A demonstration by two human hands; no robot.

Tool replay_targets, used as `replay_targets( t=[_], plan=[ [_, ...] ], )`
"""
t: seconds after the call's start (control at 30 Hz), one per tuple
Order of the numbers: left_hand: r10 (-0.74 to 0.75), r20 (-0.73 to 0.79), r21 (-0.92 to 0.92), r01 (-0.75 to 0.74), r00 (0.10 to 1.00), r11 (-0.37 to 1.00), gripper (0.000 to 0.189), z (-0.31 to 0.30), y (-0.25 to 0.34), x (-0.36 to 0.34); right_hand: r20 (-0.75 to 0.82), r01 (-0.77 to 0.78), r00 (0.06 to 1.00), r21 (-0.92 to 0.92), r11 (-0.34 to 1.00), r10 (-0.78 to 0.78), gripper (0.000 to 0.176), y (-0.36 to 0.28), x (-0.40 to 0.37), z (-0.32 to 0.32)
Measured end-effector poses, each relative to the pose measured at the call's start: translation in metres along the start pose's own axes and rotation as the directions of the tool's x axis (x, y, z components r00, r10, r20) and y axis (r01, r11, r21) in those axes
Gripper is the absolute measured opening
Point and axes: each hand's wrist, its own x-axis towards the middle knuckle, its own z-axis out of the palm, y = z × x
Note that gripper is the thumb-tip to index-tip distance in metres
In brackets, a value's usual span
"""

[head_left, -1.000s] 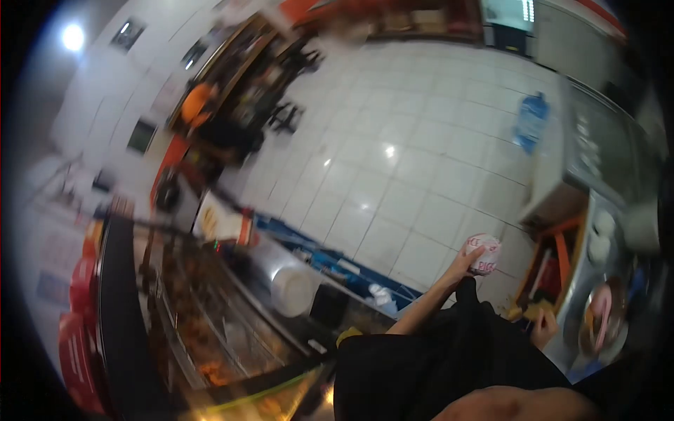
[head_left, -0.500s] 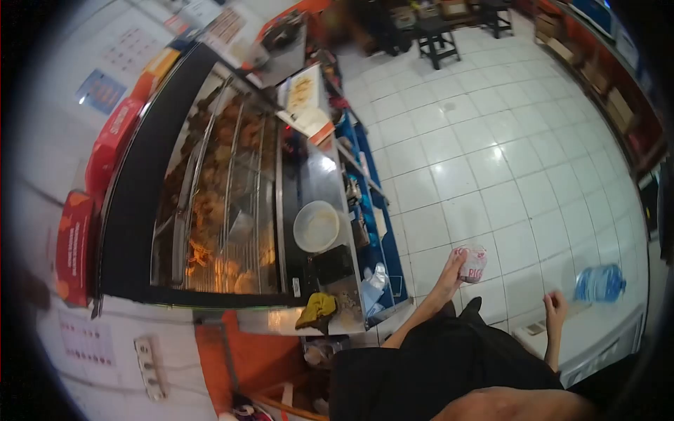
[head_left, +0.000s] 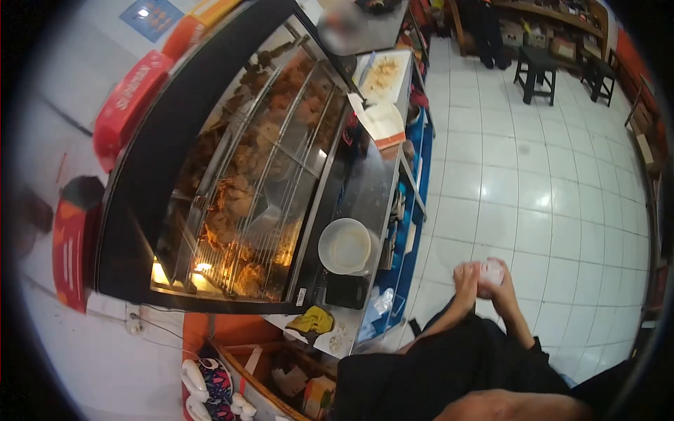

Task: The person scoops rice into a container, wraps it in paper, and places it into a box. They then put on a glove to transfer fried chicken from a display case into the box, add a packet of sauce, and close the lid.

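Note:
Out over the floor, at the lower right of the head view, a small packet of wrapped rice (head_left: 487,271) in clear plastic with red print sits between my two hands. My left hand (head_left: 465,282) is closed round its left side. Fingers of my right hand (head_left: 503,283) wrap its right side and top. The packet's lower part is partly covered by the hands. Left of them stands a metal counter with a round translucent plastic tub (head_left: 345,245), a black flat item (head_left: 346,291) and a yellow cloth (head_left: 311,321).
A heated glass display case (head_left: 298,309) with fried chicken (head_left: 232,196) fills the left. An open paper box (head_left: 382,123) and a white tray (head_left: 400,70) lie farther along the counter. Black stools (head_left: 536,69) and a person's legs (head_left: 486,35) are at the back.
My right hand has come left from near the water bottle and joined my left hand on the rice packet. The view has turned, bringing the display case closer.

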Motion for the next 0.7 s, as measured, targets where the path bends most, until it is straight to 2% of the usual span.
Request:
replay_targets(
  t=[0.07, 0.13, 0.2, 0.23, 0.27, 0.3, 0.33, 0.37, 0.4, 0.43, 0.47, 0.5, 0.57, 0.6, 0.63, 0.67, 0.7],
  plan=[
    [0.056, -0.073, -0.171, -0.068, 0.996, 0.983, 0.036, -0.017, 0.051, 0.036, 0.188, -0.321, 0.943, 0.312, 0.894, 0.273, 0.045, -0.034, 0.028, 0.005],
    [0.311, -0.046, -0.219, -0.313, 0.949, 0.924, 0.031, -0.047, 0.101, 0.079, 0.217, -0.326, 0.940, 0.334, 0.884, 0.265, 0.038, -0.036, 0.068, -0.010],
    [0.350, 0.072, -0.510, -0.267, 0.934, 0.817, 0.026, -0.091, 0.162, 0.110, 0.369, -0.319, 0.905, 0.264, 0.910, 0.209, 0.037, -0.060, 0.115, -0.011],
    [0.464, 0.033, -0.588, -0.358, 0.885, 0.725, 0.025, -0.115, 0.180, 0.115, 0.349, -0.291, 0.918, 0.278, 0.915, 0.186, 0.035, -0.074, 0.137, -0.004],
    [0.569, -0.017, -0.656, -0.439, 0.822, 0.614, 0.025, -0.132, 0.197, 0.123, 0.327, -0.262, 0.931, 0.291, 0.920, 0.161, 0.034, -0.089, 0.162, 0.005],
    [0.754, -0.108, -0.788, -0.518, 0.648, 0.332, 0.024, -0.139, 0.210, 0.137, 0.341, -0.217, 0.932, 0.263, 0.940, 0.120, 0.033, -0.098, 0.193, 0.014],
    [0.857, -0.245, -0.863, -0.504, 0.454, 0.020, 0.024, -0.143, 0.223, 0.151, 0.348, -0.181, 0.933, 0.231, 0.956, 0.093, 0.032, -0.105, 0.222, 0.021],
    [0.869, -0.274, -0.856, -0.517, 0.411, -0.025, 0.025, -0.146, 0.243, 0.161, 0.410, -0.180, 0.909, 0.239, 0.954, 0.069, 0.032, -0.113, 0.254, 0.032],
    [0.876, -0.311, -0.844, -0.531, 0.369, -0.075, 0.026, -0.150, 0.261, 0.172, 0.471, -0.158, 0.878, 0.114, 0.981, 0.087, 0.040, -0.109, 0.295, 0.038],
    [0.904, -0.216, -0.877, -0.481, 0.370, -0.012, 0.025, -0.155, 0.273, 0.189, 0.285, -0.042, 0.958, 0.076, 0.996, 0.018, 0.053, -0.105, 0.325, 0.060],
    [0.924, -0.123, -0.898, -0.437, 0.362, 0.052, 0.025, -0.158, 0.279, 0.206, 0.376, -0.061, 0.924, -0.045, 0.997, 0.073, 0.069, -0.120, 0.356, 0.079],
    [0.911, -0.138, -0.892, -0.449, 0.389, 0.056, 0.025, -0.154, 0.279, 0.215, 0.432, 0.017, 0.901, -0.140, 0.990, 0.045, 0.070, -0.130, 0.385, 0.102],
    [0.795, -0.152, -0.683, -0.644, 0.587, 0.345, 0.022, -0.147, 0.279, 0.231, 0.579, 0.195, 0.815, -0.266, 0.944, -0.005, 0.073, -0.130, 0.453, 0.150],
    [0.790, -0.161, -0.659, -0.660, 0.591, 0.360, 0.022, -0.145, 0.282, 0.262, 0.656, 0.301, 0.754, -0.289, 0.909, -0.041, 0.075, -0.121, 0.487, 0.176],
    [0.891, -0.339, -0.446, -0.885, 0.301, 0.129, 0.019, -0.144, 0.287, 0.307, 0.698, 0.427, 0.710, -0.319, 0.846, -0.095, 0.074, -0.111, 0.510, 0.203],
    [0.904, -0.425, -0.177, -0.975, -0.048, -0.135, 0.016, -0.146, 0.293, 0.349, 0.738, 0.547, 0.660, -0.341, 0.764, -0.143, 0.073, -0.108, 0.529, 0.231],
    [0.910, -0.345, -0.006, -0.969, -0.228, -0.245, 0.012, -0.158, 0.296, 0.384, 0.800, 0.644, 0.598, -0.439, 0.626, -0.054, 0.073, -0.108, 0.544, 0.256]
  ],
)
